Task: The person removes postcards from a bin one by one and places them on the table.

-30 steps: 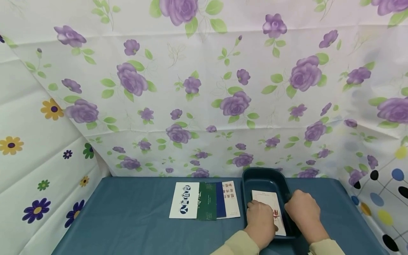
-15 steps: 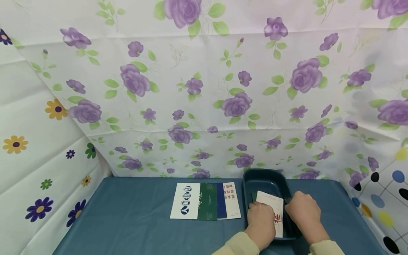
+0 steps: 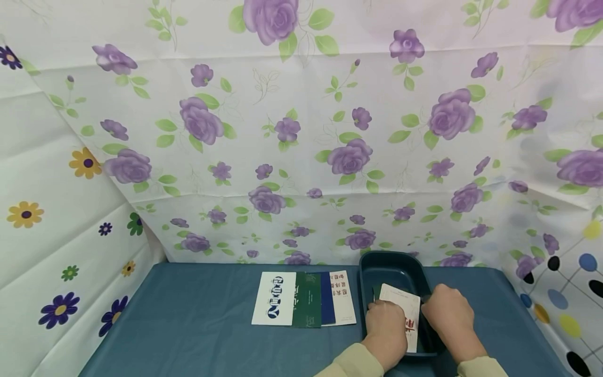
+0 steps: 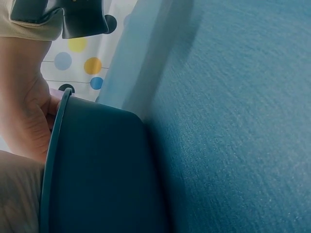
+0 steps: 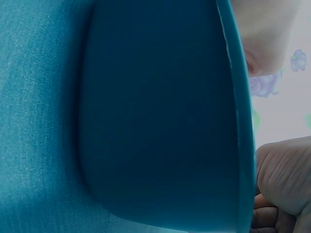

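Note:
A dark teal plastic tray stands at the right of the table. Inside it lies a white card with red characters, tilted, with the edge of a green card showing beneath. My left hand reaches over the tray's left side and holds the white card by its left part; its fingertips are hidden. At the right rim, my right hand has its fingers curled and grips the tray's side. In the right wrist view, curled fingers of that right hand show beyond the rim.
Left of the tray, several cards overlap in a row: a white card with blue lettering, a green card, a blue card and a cream card with red writing. Flowered cloth closes the back.
In the tray, the white card has shifted slightly right and turned, uncovering the green card's edge. Both hands stay nearly in place; the view has drifted a little.

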A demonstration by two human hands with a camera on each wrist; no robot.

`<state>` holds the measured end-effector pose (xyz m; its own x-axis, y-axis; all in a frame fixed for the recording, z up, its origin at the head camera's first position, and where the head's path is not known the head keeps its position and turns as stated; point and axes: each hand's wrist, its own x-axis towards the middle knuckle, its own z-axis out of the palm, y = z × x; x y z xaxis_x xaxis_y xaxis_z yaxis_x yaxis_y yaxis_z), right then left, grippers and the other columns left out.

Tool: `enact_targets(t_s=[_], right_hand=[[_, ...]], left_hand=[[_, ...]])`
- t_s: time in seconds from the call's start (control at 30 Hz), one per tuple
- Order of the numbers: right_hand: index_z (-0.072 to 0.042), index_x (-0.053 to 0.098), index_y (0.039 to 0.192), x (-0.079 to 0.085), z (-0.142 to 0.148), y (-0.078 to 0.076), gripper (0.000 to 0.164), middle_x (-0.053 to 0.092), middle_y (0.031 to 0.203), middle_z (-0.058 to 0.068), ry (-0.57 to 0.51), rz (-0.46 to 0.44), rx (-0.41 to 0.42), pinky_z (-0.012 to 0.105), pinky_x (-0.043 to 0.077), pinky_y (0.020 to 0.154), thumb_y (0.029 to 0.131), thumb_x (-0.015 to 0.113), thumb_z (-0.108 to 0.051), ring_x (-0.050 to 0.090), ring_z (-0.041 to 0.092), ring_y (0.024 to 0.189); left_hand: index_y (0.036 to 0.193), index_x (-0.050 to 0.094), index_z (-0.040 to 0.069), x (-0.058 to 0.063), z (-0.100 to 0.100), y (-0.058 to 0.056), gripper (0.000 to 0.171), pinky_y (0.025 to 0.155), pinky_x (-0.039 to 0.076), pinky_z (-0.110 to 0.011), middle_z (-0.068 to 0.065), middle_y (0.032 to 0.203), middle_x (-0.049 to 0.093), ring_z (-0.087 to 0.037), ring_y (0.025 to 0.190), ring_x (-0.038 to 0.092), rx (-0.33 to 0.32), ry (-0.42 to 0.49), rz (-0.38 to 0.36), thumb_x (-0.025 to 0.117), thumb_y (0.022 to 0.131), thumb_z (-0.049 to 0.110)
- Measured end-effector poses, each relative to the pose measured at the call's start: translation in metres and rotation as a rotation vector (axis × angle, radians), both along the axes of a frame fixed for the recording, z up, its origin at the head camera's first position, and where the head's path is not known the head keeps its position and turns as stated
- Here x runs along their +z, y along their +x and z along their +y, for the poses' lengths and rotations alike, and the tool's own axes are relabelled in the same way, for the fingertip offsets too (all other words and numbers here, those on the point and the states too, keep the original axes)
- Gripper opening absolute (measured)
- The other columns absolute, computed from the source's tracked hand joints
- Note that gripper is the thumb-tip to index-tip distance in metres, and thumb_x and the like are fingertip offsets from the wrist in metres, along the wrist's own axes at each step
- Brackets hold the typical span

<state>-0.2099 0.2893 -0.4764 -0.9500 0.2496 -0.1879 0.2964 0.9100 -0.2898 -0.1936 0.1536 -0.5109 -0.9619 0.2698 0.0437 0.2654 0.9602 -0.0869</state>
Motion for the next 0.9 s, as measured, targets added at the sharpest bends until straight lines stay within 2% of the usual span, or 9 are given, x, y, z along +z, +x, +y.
enact_targets(t_s=[0.17, 0.27, 0.37, 0.53, 0.73, 0.9], right_hand=[[0.000, 0.062, 0.086, -0.001, -0.001, 0.001, 0.019, 0.055, 0.070, 0.011, 0.007, 0.011, 0.002, 0.039, 0.040, 0.047, 0.080, 0.061, -0.018, 0.051, 0.024, 0.058], [-0.002, 0.061, 0.082, -0.003, -0.001, 0.001, 0.016, 0.054, 0.068, 0.009, 0.009, 0.015, 0.003, 0.039, 0.039, 0.047, 0.081, 0.061, -0.018, 0.051, 0.024, 0.057], [-0.006, 0.058, 0.074, -0.005, -0.001, 0.002, 0.016, 0.051, 0.065, 0.008, 0.003, 0.021, 0.000, 0.038, 0.038, 0.047, 0.082, 0.060, -0.019, 0.049, 0.024, 0.056], [-0.009, 0.052, 0.067, -0.006, -0.002, 0.003, 0.020, 0.049, 0.063, 0.008, 0.002, 0.027, -0.007, 0.038, 0.036, 0.047, 0.083, 0.059, -0.020, 0.047, 0.024, 0.056], [-0.007, 0.056, 0.071, -0.004, -0.004, 0.004, 0.014, 0.049, 0.063, 0.008, 0.007, 0.030, -0.006, 0.037, 0.036, 0.046, 0.082, 0.058, -0.016, 0.048, 0.023, 0.055], [-0.008, 0.052, 0.067, -0.003, -0.004, 0.006, 0.017, 0.046, 0.060, 0.008, 0.005, 0.043, -0.003, 0.035, 0.035, 0.044, 0.082, 0.056, -0.013, 0.045, 0.023, 0.052]], left_hand=[[0.101, 0.066, 0.009, -0.001, -0.001, 0.000, 0.039, 0.053, 0.041, -0.026, -0.007, 0.077, 0.053, -0.015, 0.065, 0.048, 0.036, 0.005, 0.048, 0.072, 0.075, 0.038], [0.101, 0.065, 0.007, -0.002, -0.002, 0.000, 0.034, 0.052, 0.042, -0.025, -0.006, 0.075, 0.049, -0.014, 0.065, 0.048, 0.057, 0.050, 0.076, 0.069, 0.079, 0.032], [0.097, 0.065, 0.007, -0.002, -0.004, -0.001, 0.026, 0.051, 0.043, -0.024, -0.005, 0.072, 0.048, -0.013, 0.063, 0.049, 0.049, 0.132, 0.090, 0.070, 0.080, 0.026], [0.089, 0.066, 0.007, -0.001, -0.014, -0.002, 0.015, 0.051, 0.045, -0.024, -0.004, 0.071, 0.050, -0.011, 0.063, 0.052, -0.028, 0.279, 0.088, 0.070, 0.079, 0.018], [0.084, 0.063, 0.011, 0.000, -0.027, -0.005, 0.018, 0.053, 0.042, -0.022, 0.000, 0.071, 0.049, -0.007, 0.064, 0.051, -0.134, 0.387, 0.086, 0.074, 0.072, 0.018], [0.080, 0.060, 0.017, 0.005, -0.034, -0.007, 0.011, 0.049, 0.037, -0.017, 0.007, 0.067, 0.048, 0.000, 0.061, 0.048, -0.164, 0.519, 0.025, 0.071, 0.080, 0.018]])
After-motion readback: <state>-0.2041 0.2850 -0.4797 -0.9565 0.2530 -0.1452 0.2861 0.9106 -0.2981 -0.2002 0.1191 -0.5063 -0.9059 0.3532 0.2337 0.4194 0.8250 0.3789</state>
